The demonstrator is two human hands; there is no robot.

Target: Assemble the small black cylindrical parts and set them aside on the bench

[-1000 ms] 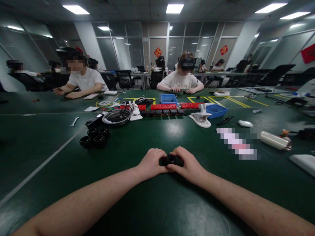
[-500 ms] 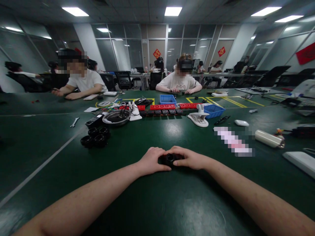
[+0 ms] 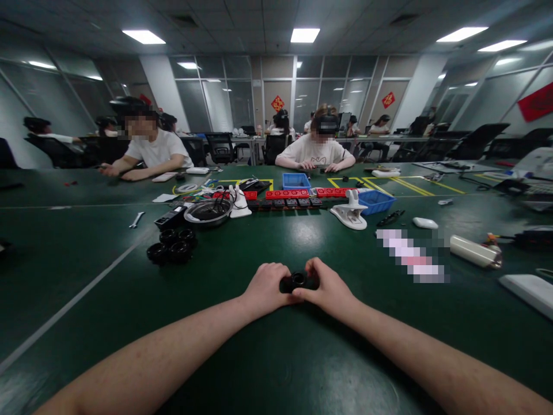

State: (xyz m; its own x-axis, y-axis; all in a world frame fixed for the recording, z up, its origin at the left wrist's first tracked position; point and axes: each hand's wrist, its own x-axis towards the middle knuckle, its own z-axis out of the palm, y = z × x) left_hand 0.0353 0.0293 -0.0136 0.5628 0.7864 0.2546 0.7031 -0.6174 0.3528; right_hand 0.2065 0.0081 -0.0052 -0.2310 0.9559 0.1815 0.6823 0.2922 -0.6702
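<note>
Gripped at its left end by the left hand (image 3: 268,289), apparently for steadiness, a black part with a round opening (image 3: 299,279) occupies the green table's (image 3: 276,357) near centre, the right hand (image 3: 327,288) curving round its right side, whether touching I cannot tell.

L. hand (image 3: 268,286) & R. hand (image 3: 330,289): bare. L. forearm (image 3: 159,354) & R. forearm (image 3: 427,349): likewise bare, tapering twd. the wrists (image 3: 242,306).

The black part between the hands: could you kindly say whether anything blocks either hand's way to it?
Nothing visible does: the left hand holds the black part at one side, and the right hand curls around the other, its contact unclear.
</note>
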